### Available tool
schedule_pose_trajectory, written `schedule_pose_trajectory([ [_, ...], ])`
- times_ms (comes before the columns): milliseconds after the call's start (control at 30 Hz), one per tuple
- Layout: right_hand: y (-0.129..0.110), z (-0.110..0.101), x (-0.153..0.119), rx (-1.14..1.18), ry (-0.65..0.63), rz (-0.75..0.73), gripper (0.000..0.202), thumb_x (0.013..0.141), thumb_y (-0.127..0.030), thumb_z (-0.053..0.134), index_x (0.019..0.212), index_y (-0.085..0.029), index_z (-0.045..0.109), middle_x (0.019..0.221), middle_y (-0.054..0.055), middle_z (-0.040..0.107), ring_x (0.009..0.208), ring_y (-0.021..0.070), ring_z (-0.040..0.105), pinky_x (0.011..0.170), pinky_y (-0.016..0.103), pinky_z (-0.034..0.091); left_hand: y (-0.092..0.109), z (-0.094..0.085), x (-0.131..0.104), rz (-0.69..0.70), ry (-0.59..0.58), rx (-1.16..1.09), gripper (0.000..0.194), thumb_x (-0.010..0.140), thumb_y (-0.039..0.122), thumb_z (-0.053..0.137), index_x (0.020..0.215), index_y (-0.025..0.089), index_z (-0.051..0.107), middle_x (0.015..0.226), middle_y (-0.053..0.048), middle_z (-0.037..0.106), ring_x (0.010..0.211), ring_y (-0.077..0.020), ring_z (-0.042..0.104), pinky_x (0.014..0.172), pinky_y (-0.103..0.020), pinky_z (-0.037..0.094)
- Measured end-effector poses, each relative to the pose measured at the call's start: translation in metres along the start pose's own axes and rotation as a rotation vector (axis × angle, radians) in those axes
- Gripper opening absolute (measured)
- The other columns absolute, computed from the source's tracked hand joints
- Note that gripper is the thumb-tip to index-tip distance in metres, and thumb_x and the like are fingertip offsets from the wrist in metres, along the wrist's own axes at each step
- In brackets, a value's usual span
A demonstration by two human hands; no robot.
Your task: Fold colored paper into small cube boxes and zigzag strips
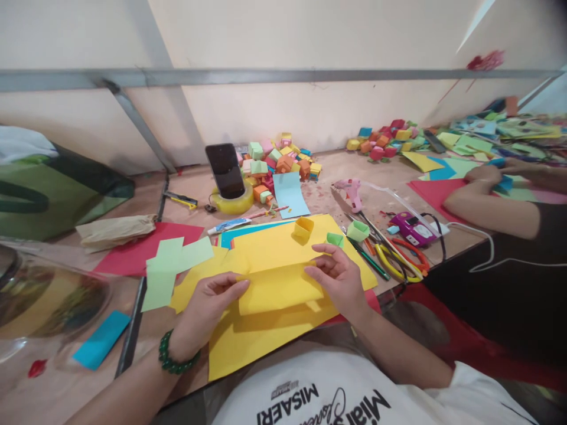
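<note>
A folded or curved piece of yellow paper is held up between my two hands, above larger yellow sheets on the table. My left hand pinches its left end between thumb and fingers. At the right end, my right hand grips it by the thumb and fingertips. Just beyond the hands stand a small yellow paper box shape and two green ones, one of them farther right. A green bead bracelet circles my left wrist.
A phone rests on a tape roll behind the sheets, beside piled paper cubes. Scissors, a pink glue gun and a purple device lie right. Another person's hands work at far right.
</note>
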State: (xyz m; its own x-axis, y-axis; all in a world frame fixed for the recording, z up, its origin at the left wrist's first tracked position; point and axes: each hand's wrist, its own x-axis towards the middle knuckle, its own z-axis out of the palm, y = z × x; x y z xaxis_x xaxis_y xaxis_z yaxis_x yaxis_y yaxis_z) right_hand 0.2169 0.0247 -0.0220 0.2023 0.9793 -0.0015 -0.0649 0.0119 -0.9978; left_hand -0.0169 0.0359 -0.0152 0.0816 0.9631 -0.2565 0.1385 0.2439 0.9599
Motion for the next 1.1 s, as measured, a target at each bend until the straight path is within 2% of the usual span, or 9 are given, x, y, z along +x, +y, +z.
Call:
schedule_pose_trajectory([
  [167, 0.001, -0.001, -0.001, -0.012, 0.000, -0.010, 0.043, 0.061, -0.037, 0.076, 0.095, -0.018, 0.057, 0.059, -0.004, 0.060, 0.056, 0.0108, 0.055, 0.057, 0.023, 0.047, 0.001, 0.001, 0.000, -0.019, -0.001, -0.003, 0.031, 0.058, 0.043, 0.077, 0.063, 0.015, 0.066, 0.061, 0.000, 0.055, 0.058, -0.0095, 0.042, 0.052, -0.020, 0.036],
  [500, 0.002, -0.007, 0.000, -0.106, -0.051, -0.054, 0.038, 0.067, -0.040, 0.071, 0.095, -0.019, 0.057, 0.059, -0.004, 0.059, 0.054, 0.0109, 0.053, 0.053, 0.023, 0.045, 0.008, 0.002, -0.006, 0.071, -0.056, 0.111, 0.029, 0.065, 0.042, 0.069, 0.059, 0.016, 0.061, 0.054, 0.002, 0.051, 0.053, -0.0093, 0.040, 0.050, -0.021, 0.035],
  [600, 0.006, -0.011, 0.002, -0.257, -0.125, -0.093, 0.032, 0.073, -0.036, 0.065, 0.098, -0.018, 0.057, 0.062, -0.003, 0.059, 0.058, 0.0118, 0.055, 0.056, 0.024, 0.046, 0.008, 0.003, -0.009, 0.155, -0.088, 0.257, 0.027, 0.071, 0.040, 0.063, 0.058, 0.016, 0.058, 0.053, 0.002, 0.050, 0.052, -0.0103, 0.042, 0.050, -0.022, 0.036],
  [733, 0.009, -0.018, 0.005, -0.515, -0.266, -0.136, 0.026, 0.078, -0.027, 0.057, 0.103, -0.019, 0.057, 0.065, -0.003, 0.060, 0.059, 0.0121, 0.055, 0.058, 0.024, 0.045, 0.001, 0.006, -0.011, 0.357, -0.105, 0.606, 0.022, 0.078, 0.031, 0.053, 0.061, 0.018, 0.055, 0.062, 0.000, 0.056, 0.061, -0.0139, 0.051, 0.060, -0.025, 0.041],
  [867, 0.008, -0.018, 0.007, -0.691, -0.298, -0.193, 0.025, 0.081, -0.023, 0.051, 0.105, -0.020, 0.057, 0.067, -0.002, 0.060, 0.061, 0.0140, 0.057, 0.060, 0.025, 0.045, -0.002, 0.011, -0.009, 0.475, -0.126, 0.937, 0.020, 0.080, 0.023, 0.046, 0.064, 0.018, 0.056, 0.067, -0.002, 0.056, 0.067, -0.0168, 0.054, 0.064, -0.028, 0.040],
  [967, 0.004, -0.017, 0.008, -0.793, -0.294, -0.231, 0.027, 0.083, -0.020, 0.048, 0.108, -0.020, 0.056, 0.070, -0.001, 0.063, 0.063, 0.0157, 0.060, 0.060, 0.026, 0.044, 0.007, 0.016, -0.005, 0.512, -0.122, 1.091, 0.021, 0.078, 0.020, 0.045, 0.060, 0.018, 0.056, 0.065, -0.003, 0.056, 0.065, -0.0176, 0.053, 0.065, -0.031, 0.038],
  [1100, 0.002, -0.016, 0.014, -0.868, -0.257, -0.307, 0.029, 0.086, -0.020, 0.045, 0.113, -0.020, 0.055, 0.073, 0.001, 0.066, 0.065, 0.0167, 0.061, 0.061, 0.027, 0.045, 0.021, 0.018, 0.008, 0.441, -0.148, 1.090, 0.019, 0.076, 0.019, 0.045, 0.059, 0.018, 0.055, 0.064, -0.003, 0.058, 0.061, -0.0157, 0.052, 0.060, -0.029, 0.036],
])
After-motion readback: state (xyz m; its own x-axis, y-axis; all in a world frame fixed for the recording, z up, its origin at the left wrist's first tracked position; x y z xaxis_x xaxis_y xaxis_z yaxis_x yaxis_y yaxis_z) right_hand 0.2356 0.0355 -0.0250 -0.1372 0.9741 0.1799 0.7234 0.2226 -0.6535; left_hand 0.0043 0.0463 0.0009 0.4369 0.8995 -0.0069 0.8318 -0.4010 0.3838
